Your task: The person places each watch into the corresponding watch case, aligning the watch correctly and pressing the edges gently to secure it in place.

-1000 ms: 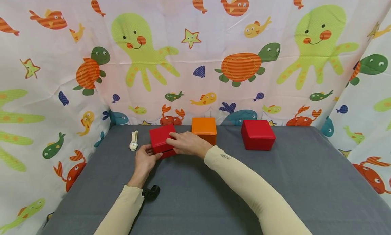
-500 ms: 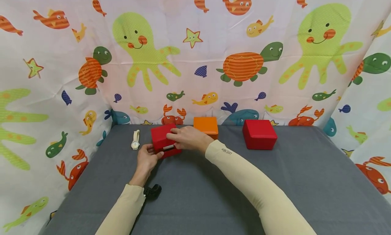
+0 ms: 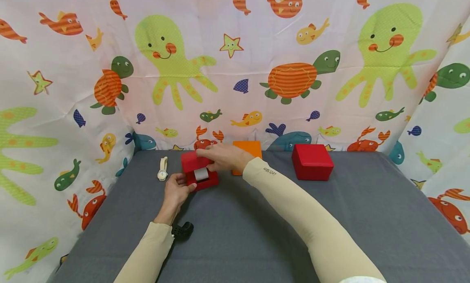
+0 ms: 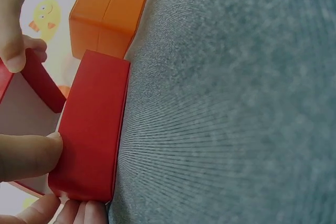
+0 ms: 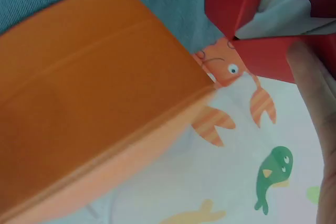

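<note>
A red watch box (image 3: pixel 210 183) stands on the grey cloth at the back left, with a light grey cushion (image 3: pixel 201 174) inside it. Its hinged lid (image 3: pixel 190 162) is raised and tilts back. My left hand (image 3: pixel 175 193) grips the base at its left side; in the left wrist view the thumb (image 4: pixel 37 153) lies over the front edge, with fingertips at the side. My right hand (image 3: pixel 227 157) holds the lid by its right side, one finger (image 5: pixel 310 77) along it in the right wrist view. Left of the box lies a wristwatch (image 3: pixel 162 170) with a cream strap.
Close to the right of the opened box is an orange box (image 3: pixel 251 146), partly behind my right hand. Farther right stands another red box (image 3: pixel 313 162), lid down. A curtain (image 3: pixel 227 103) printed with sea animals hangs behind and beside the table.
My right hand has lifted the lid up and back, and the cushion inside has come into view. The left hand has kept its hold on the base.
</note>
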Action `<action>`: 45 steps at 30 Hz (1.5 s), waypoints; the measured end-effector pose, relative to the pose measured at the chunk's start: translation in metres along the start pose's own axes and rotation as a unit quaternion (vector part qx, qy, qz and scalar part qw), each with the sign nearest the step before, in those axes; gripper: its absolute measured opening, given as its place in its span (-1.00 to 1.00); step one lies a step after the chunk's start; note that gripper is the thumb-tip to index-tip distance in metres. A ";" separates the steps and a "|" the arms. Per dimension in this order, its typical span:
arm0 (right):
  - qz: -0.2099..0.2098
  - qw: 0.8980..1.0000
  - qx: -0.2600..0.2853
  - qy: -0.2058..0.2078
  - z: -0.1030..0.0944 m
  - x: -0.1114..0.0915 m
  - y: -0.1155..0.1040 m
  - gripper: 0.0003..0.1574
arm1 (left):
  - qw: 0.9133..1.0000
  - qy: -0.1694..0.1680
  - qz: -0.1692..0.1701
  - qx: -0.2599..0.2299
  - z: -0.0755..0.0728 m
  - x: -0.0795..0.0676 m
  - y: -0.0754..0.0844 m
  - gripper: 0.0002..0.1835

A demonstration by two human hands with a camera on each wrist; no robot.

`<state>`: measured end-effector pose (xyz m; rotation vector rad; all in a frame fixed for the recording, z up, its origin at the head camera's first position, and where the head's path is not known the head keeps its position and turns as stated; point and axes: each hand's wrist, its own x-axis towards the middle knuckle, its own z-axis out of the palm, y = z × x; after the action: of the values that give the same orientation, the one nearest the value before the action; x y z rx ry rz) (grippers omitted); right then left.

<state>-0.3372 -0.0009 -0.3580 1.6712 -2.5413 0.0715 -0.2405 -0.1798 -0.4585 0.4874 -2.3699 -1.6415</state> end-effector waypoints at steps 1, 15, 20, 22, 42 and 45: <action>0.001 1.000 0.013 -0.001 -0.002 0.001 0.000 -0.49 | 1.000 0.000 0.000 0.000 0.000 0.000 0.000 -0.42; 0.068 0.992 0.105 -0.020 -0.022 0.015 0.007 -0.47 | 1.000 0.000 0.004 -0.004 0.000 0.000 -0.002 -0.41; 0.104 0.987 0.117 -0.018 -0.023 0.017 0.009 -0.47 | 1.000 -0.003 0.004 -0.009 0.000 -0.001 -0.003 -0.40; 0.110 0.987 0.116 -0.009 -0.023 0.017 0.009 -0.47 | 1.000 -0.003 0.005 -0.011 0.000 0.000 -0.003 -0.40; 0.166 0.977 0.104 0.084 -0.010 0.030 0.009 -0.35 | 1.000 0.004 -0.002 -0.009 -0.001 -0.002 0.000 -0.38; 0.176 0.975 0.106 0.079 -0.007 0.030 0.009 -0.29 | 1.000 0.004 -0.001 -0.006 -0.001 -0.003 0.000 -0.38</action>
<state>-0.3567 -0.0238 -0.3477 1.1916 -2.7500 0.4972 -0.2375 -0.1798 -0.4581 0.4940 -2.3532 -1.6500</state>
